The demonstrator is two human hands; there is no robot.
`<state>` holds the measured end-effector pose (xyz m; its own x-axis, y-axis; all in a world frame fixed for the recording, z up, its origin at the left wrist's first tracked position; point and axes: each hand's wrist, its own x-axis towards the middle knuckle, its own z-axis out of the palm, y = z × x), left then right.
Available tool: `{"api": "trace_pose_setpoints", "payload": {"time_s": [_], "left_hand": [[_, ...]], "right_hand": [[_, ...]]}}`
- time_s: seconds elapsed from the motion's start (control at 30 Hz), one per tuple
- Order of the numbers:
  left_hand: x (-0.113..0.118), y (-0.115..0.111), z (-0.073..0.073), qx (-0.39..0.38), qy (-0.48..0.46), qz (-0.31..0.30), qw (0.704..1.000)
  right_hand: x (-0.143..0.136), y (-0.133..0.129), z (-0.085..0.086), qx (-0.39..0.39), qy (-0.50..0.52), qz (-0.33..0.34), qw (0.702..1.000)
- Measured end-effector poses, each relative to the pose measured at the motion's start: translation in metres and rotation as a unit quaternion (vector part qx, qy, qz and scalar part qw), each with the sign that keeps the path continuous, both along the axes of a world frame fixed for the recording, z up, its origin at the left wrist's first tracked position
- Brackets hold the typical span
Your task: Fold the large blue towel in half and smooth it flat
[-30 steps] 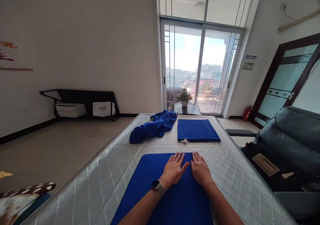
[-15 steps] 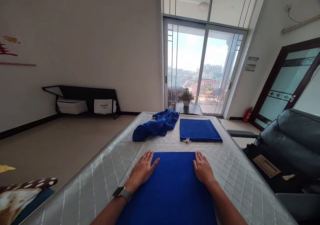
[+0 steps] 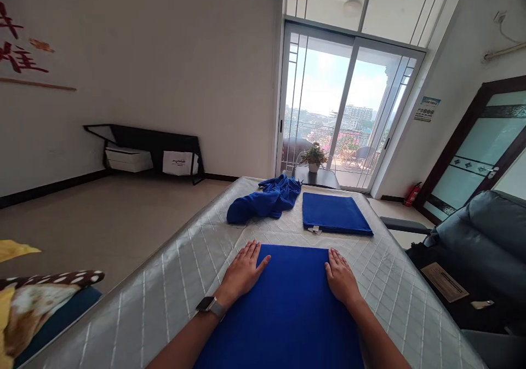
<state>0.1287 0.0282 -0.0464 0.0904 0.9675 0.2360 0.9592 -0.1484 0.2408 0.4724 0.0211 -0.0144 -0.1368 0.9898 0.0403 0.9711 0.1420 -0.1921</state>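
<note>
A smooth blue cloth (image 3: 287,309) lies flat in front of me on a silver quilted table cover (image 3: 172,281). My left hand (image 3: 243,270) rests open on its far left corner, fingers stretched forward and thumb apart. On the far right corner, my right hand (image 3: 340,275) lies flat with fingers extended. Both palms press on the cloth's edges and hold nothing. Beyond them sits a neatly folded blue cloth (image 3: 335,213) with a white tag at its near edge. A crumpled blue cloth (image 3: 265,200) is heaped to the left of it.
A potted plant (image 3: 314,158) stands on a dark small table (image 3: 316,177) past the far edge. At right is a dark armchair (image 3: 485,226) holding a brown card (image 3: 444,281). Patterned fabric (image 3: 45,303) lies at lower left. A black shelf (image 3: 156,144) stands by the wall.
The camera view has turned slightly, so the scene sits a little further right and tilts. Both hands stay flat on the cloth's far corners, and the cloths look unchanged.
</note>
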Motion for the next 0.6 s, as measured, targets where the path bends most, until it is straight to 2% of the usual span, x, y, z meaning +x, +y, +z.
{"api": "trace_pose_setpoints", "payload": {"time_s": [0.3,0.6], "left_hand": [[0.001,0.002,-0.005,0.024,-0.01,0.001,1.0],[0.002,-0.001,0.003,0.001,-0.01,0.007,1.0]], "right_hand": [[-0.004,-0.003,0.005,0.001,-0.008,0.0,1.0],[-0.007,-0.021,0.018,0.026,-0.011,0.0,1.0]]}}
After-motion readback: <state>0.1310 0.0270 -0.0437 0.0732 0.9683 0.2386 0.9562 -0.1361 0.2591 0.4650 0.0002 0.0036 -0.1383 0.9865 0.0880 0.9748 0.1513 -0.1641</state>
